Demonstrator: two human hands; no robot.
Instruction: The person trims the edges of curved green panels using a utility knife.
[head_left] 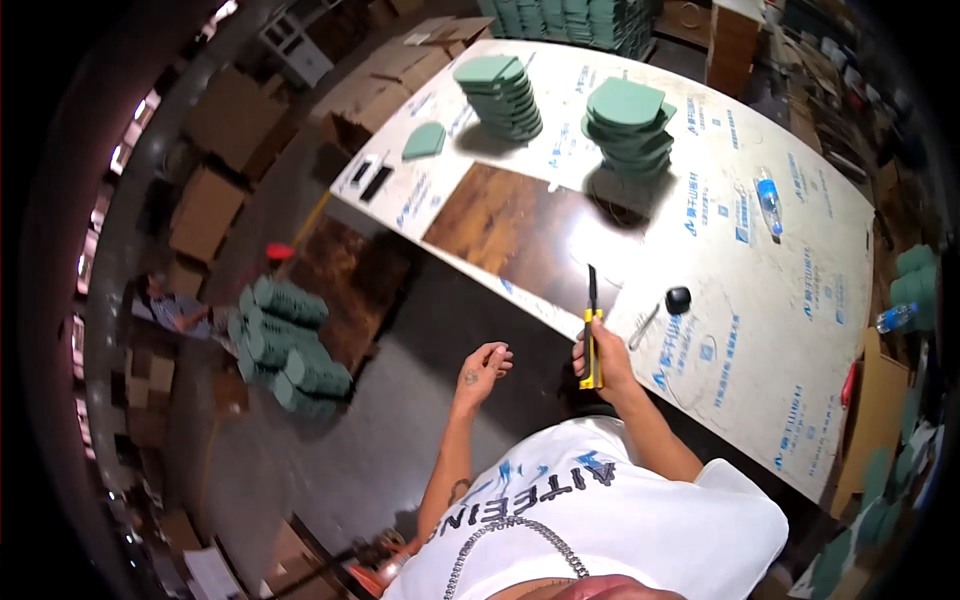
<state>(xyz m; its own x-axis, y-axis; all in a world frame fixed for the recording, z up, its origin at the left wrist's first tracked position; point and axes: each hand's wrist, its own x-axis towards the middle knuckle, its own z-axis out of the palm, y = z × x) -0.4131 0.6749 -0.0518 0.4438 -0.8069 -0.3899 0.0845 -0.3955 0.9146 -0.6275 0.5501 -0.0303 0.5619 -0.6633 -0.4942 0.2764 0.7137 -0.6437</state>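
Observation:
My right hand point(609, 357) grips a yellow and black utility knife point(590, 345) by its handle at the table's near edge. Its dark blade points away from me, over the tabletop. Left of it, off the table edge, my left hand point(484, 372) hangs in the air with its fingers curled together and nothing visible in them. A brown, glossy, marbled board point(500, 225) lies on the white printed table point(760, 350). Right of the knife rest a small black rounded object point(678, 300) and a thin metal tool point(645, 328).
Two stacks of green rounded pads point(500, 100) point(628, 125) stand at the table's far side, beside a single green pad point(424, 141). A plastic bottle point(768, 205) lies toward the right. Green bundles point(290, 345) sit low at left, near another person point(175, 308) and cardboard boxes point(205, 210).

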